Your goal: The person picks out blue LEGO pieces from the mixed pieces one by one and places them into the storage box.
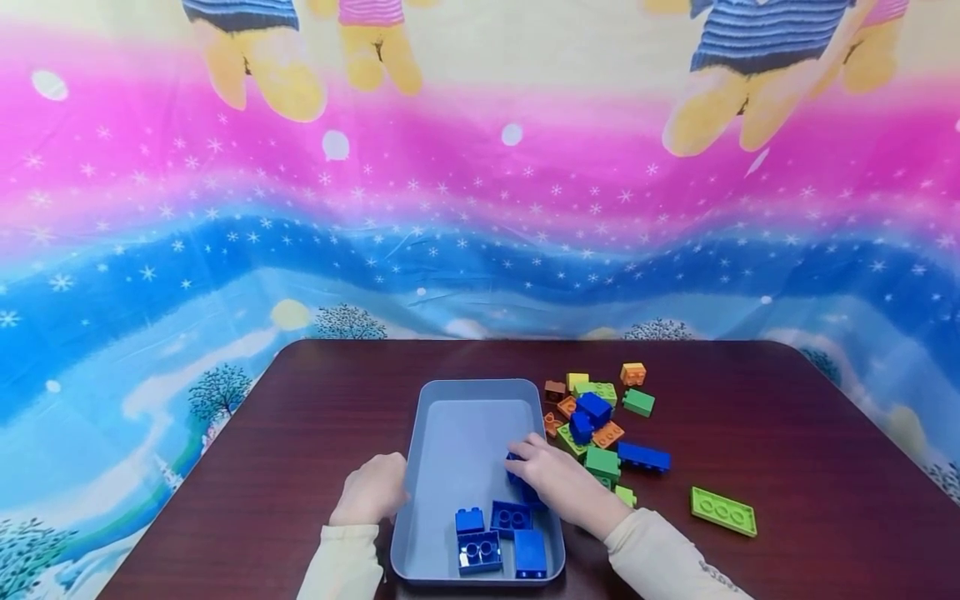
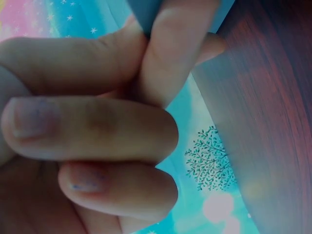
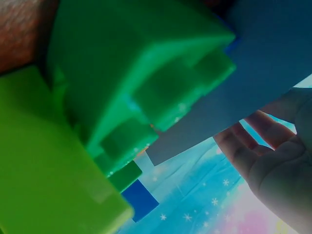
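My left hand (image 1: 372, 489) is at the left rim of a grey tray (image 1: 422, 417). In the left wrist view its thumb and index finger pinch the tray's edge, and the other fingers (image 2: 92, 127) are curled. Reaching over the tray's right rim, my right hand (image 1: 558, 482) grips a blue building brick (image 1: 513, 472), which the fingers partly hide. Several blue bricks lie at the near end of the tray, among them a stud-down one (image 1: 480, 552) and a tall one (image 1: 530, 553). Close to the right wrist camera are a green brick (image 3: 107, 63) and a lime brick (image 3: 53, 165).
Right of the tray lies a pile of mixed bricks, with blue (image 1: 595, 407), green (image 1: 602, 463) and orange (image 1: 608, 434) ones. A long blue brick (image 1: 643, 457) and a lime plate (image 1: 723, 511) lie farther right. The dark wooden table (image 1: 300, 417) meets a patterned curtain (image 1: 480, 208) behind.
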The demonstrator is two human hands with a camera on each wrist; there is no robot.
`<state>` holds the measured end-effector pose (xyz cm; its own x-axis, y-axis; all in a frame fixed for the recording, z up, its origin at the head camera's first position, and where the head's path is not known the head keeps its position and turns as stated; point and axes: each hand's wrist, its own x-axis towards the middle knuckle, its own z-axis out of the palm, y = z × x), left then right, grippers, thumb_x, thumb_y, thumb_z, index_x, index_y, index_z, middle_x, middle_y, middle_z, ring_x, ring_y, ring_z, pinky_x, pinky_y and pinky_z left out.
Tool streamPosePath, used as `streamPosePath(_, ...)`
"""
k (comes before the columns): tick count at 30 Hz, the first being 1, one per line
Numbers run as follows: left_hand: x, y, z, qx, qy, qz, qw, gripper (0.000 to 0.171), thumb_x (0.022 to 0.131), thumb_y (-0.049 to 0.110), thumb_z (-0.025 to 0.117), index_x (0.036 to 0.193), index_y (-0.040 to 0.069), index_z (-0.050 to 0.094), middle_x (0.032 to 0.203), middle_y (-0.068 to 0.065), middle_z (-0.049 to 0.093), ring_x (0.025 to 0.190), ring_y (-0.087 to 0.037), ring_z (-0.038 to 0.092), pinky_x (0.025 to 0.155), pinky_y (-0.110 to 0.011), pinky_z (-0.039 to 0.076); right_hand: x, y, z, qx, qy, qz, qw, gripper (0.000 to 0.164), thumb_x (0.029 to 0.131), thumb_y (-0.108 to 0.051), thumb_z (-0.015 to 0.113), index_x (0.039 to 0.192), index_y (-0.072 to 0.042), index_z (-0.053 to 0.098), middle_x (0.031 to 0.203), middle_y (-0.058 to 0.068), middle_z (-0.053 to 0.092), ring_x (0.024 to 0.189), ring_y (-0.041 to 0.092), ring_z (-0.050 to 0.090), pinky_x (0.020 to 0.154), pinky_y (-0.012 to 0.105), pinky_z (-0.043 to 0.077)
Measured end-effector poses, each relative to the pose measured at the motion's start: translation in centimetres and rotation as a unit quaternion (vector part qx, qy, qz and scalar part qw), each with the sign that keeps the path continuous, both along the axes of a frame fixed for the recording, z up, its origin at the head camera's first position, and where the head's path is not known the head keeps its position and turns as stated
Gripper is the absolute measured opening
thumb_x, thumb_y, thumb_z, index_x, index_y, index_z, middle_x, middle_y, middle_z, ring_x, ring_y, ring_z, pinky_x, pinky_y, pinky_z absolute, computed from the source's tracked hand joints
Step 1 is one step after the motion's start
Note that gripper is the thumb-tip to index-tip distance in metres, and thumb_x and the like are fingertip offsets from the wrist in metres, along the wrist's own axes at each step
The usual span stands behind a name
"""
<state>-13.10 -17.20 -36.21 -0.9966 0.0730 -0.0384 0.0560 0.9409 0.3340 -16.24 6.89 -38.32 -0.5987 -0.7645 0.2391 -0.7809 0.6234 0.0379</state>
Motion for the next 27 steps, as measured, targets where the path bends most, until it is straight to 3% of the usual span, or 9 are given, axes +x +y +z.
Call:
streamPosePath(6, 0.0, 0.1, -0.1, -0.001, 0.0, -0.003, 1.0, 0.019, 0.075, -0.005, 0.061, 0.058, 0.002, 0.062, 0.049, -0.011, 0.065, 0.042, -0.015, 0.055, 0.041, -0.032, 0.047, 0.0, 0.1, -0.4, 0.021, 0.013, -0.001, 1.0, 0.03, 0.08, -0.005, 0.066, 0.11, -0.007, 0.071, 0.116, 0.013, 0.07, 0.097, 0.021, 0.06, 0.082, 0.033, 0.058)
streamPosePath(12, 0.0, 0.1, -0.1, 0.002, -0.006, -0.003, 1.0, 0.018, 0.076, -0.004, 0.062, 0.059, 0.002, 0.062, 0.05, -0.01, 0.065, 0.042, -0.016, 0.056, 0.042, -0.033, 0.048, 0.1, 0.3, -0.5, 0.023, -0.001, -0.005, 1.0, 0.031, 0.082, -0.004, 0.065, 0.112, -0.008, 0.07, 0.119, 0.014, 0.068, 0.102, 0.023, 0.06, 0.084, 0.036, 0.058)
streamPosePath(20, -0.4, 0.0, -0.5, 0.012, -0.009, -0.001, 0.9999, 0.022, 0.074, -0.006, 0.06, 0.055, 0.004, 0.059, 0.046, -0.009, 0.062, 0.036, -0.013, 0.052, 0.037, -0.029, 0.043, 0.2, 0.8, -0.2, -0.002, 0.007, -0.008, 1.0, 0.03, 0.082, -0.002, 0.064, 0.111, -0.006, 0.069, 0.118, 0.017, 0.067, 0.109, 0.029, 0.06, 0.087, 0.042, 0.056)
streamPosePath(27, -0.2, 0.0, -0.2, 0.005, 0.0, 0.001, 1.0, 0.018, 0.075, -0.006, 0.06, 0.058, 0.002, 0.061, 0.05, -0.011, 0.065, 0.04, -0.016, 0.056, 0.04, -0.034, 0.046, 0.4, 1.5, -0.3, -0.009, 0.021, -0.023, 0.999, 0.026, 0.082, -0.007, 0.066, 0.108, -0.009, 0.071, 0.115, 0.013, 0.068, 0.107, 0.023, 0.06, 0.086, 0.039, 0.057)
